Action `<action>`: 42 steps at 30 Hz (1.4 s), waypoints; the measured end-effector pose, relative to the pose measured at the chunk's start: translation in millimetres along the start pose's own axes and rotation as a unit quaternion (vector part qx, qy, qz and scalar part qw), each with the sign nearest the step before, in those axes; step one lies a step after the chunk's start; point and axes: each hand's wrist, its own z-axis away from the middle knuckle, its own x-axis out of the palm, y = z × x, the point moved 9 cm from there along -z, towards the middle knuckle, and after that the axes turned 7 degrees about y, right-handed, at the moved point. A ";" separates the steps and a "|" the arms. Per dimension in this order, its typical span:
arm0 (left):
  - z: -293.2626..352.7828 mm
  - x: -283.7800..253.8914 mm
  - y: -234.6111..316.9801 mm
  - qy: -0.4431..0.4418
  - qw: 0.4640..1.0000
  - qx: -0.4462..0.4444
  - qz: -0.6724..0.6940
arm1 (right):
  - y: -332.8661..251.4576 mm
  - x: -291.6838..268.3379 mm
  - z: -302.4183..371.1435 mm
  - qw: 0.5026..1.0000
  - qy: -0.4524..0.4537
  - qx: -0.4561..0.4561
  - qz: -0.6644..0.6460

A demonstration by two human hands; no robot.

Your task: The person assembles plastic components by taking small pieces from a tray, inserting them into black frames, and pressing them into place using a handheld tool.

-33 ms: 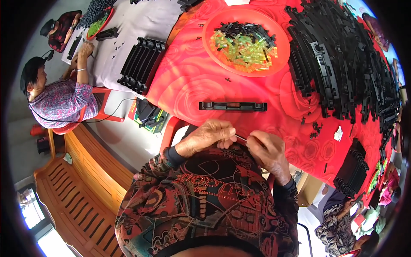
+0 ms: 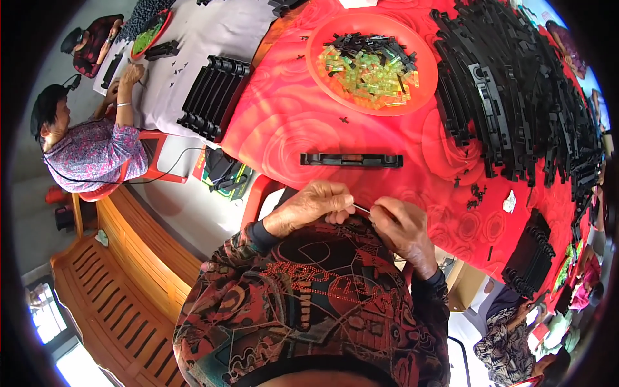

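Note:
Close to my chest, at the table's near edge, both my hands are closed and face each other. A thin, light-coloured rod [image 2: 362,209] spans the short gap between them. My right hand [image 2: 403,227] pinches one end of it. Its other end meets the fingertips of my left hand [image 2: 320,202], which are pressed together; whatever small piece they hold is hidden. Just beyond my hands, a long black plastic strip [image 2: 351,160] lies crosswise on the red cloth, with a reddish-brown part showing at its middle.
Past the strip sits a round red tray [image 2: 316,77] of yellow-green vials and small black parts. Black strips are heaped [image 2: 516,103] at the right. Stacked strips [image 2: 216,97] stand at the left, others [image 2: 530,255] at the near right. Tiny black pieces [image 2: 476,195] lie about. A person [image 2: 93,148] works at the left.
My hands and the rod stay almost exactly where they were. The person at the left has shifted a raised hand slightly.

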 end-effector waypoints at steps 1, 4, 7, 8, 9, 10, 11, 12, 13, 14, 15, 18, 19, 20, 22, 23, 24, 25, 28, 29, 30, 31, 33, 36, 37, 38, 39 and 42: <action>1.0 -2.3 -3.1 0.009 1.000 0.002 0.016 | 2.2 3.1 1.5 1.000 0.010 0.009 -0.018; -2.0 -7.7 -6.0 0.059 0.995 0.076 0.012 | 34.3 18.3 11.8 0.977 0.058 0.193 -0.074; -3.0 -9.4 -6.2 0.090 0.986 0.138 -0.026 | 57.9 37.3 32.7 0.921 0.068 0.343 -0.170; -2.3 -10.8 -5.4 0.104 0.984 0.144 -0.034 | 66.8 45.9 43.0 0.886 0.067 0.406 -0.214; -3.2 -9.6 -7.7 0.102 0.984 0.145 -0.033 | 66.5 46.9 43.5 0.887 0.067 0.405 -0.213; -3.7 -10.3 -8.6 0.112 0.979 0.165 -0.046 | 67.0 49.7 45.3 0.874 0.068 0.419 -0.237; -3.3 -11.1 -7.3 0.121 0.974 0.184 -0.058 | 67.4 52.1 46.3 0.860 0.070 0.432 -0.262; -2.9 -11.0 -7.8 0.121 0.973 0.186 -0.056 | 66.6 51.5 44.6 0.861 0.069 0.431 -0.260; -2.0 -11.3 -6.6 0.125 0.970 0.197 -0.075 | 64.6 49.5 40.8 0.867 0.068 0.422 -0.255; -1.3 -11.8 -5.1 0.130 0.965 0.208 -0.092 | 63.1 48.1 37.7 0.873 0.065 0.413 -0.250; -1.4 -13.4 -2.5 0.129 0.965 0.211 -0.090 | 67.9 45.9 38.9 0.875 0.065 0.412 -0.246; 22.7 -4.0 26.3 0.154 0.809 0.404 -0.398 | 97.9 13.3 54.0 0.850 0.160 0.455 -0.209; 23.5 -5.7 25.7 0.163 0.809 0.405 -0.394 | 98.5 11.3 49.9 0.854 0.152 0.452 -0.208; 27.5 -0.2 26.7 0.168 0.765 0.434 -0.446 | 88.2 -6.7 32.1 0.909 0.176 0.360 -0.113; 31.2 9.9 25.0 0.162 0.696 0.463 -0.524 | 71.1 -19.8 13.5 0.938 0.188 0.289 -0.033; 31.9 8.3 23.4 0.171 0.695 0.462 -0.523 | 70.4 -17.4 10.1 0.941 0.182 0.283 -0.035; 31.8 9.0 20.8 0.174 0.676 0.464 -0.545 | 67.0 -16.4 4.3 0.950 0.174 0.258 -0.023; 32.1 9.7 18.9 0.178 0.657 0.465 -0.567 | 63.2 -14.6 -0.8 0.958 0.166 0.233 -0.010; 38.9 -1.3 21.7 0.229 0.638 0.453 -0.579 | 85.6 13.9 22.3 0.944 0.123 0.297 -0.076; 39.2 -4.3 23.6 0.237 0.639 0.452 -0.576 | 88.4 21.6 26.3 0.949 0.104 0.288 -0.071; 38.1 -7.4 24.8 0.232 0.646 0.453 -0.568 | 88.5 26.5 29.3 0.945 0.101 0.302 -0.081; 35.9 -10.2 25.4 0.228 0.653 0.455 -0.561 | 89.0 26.9 30.9 0.947 0.093 0.298 -0.081; 27.7 -16.8 19.8 0.230 0.656 0.456 -0.556 | 88.3 23.3 30.4 0.955 0.091 0.281 -0.030; 23.6 -20.8 7.9 0.247 0.623 0.483 -0.563 | 79.7 24.1 18.3 0.968 0.051 0.246 0.008; 20.6 -23.1 2.5 0.249 0.625 0.483 -0.561 | 78.5 24.3 16.9 0.968 0.048 0.245 0.010; 20.0 -24.5 -1.2 0.258 0.611 0.495 -0.562 | 81.0 24.6 17.8 0.959 0.063 0.273 -0.031; 20.3 -25.1 -3.1 0.266 0.596 0.506 -0.564 | 82.3 25.4 17.1 0.948 0.079 0.301 -0.071; 20.8 -26.7 -8.2 0.278 0.580 0.527 -0.555 | 60.1 23.4 -11.7 0.969 0.098 0.218 -0.067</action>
